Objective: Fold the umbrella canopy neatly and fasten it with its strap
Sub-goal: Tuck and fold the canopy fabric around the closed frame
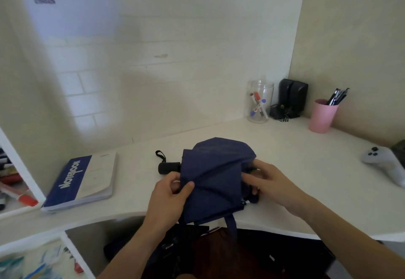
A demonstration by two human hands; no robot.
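Note:
A collapsed navy-blue umbrella lies across the front of the white desk, its loose canopy (217,169) bunched and spread. Its black handle (168,167) with a wrist loop points left. My left hand (168,200) pinches a fold of the canopy near the handle end. My right hand (269,182) grips the fabric at the right end, where rib tips show. A navy strap (231,224) hangs from the canopy's lower edge over the desk front.
A blue and white notebook (83,182) lies at the left. At the back right stand a clear jar of markers (259,103), black speakers (292,97) and a pink cup of pens (322,115). A white game controller (385,165) rests at the far right.

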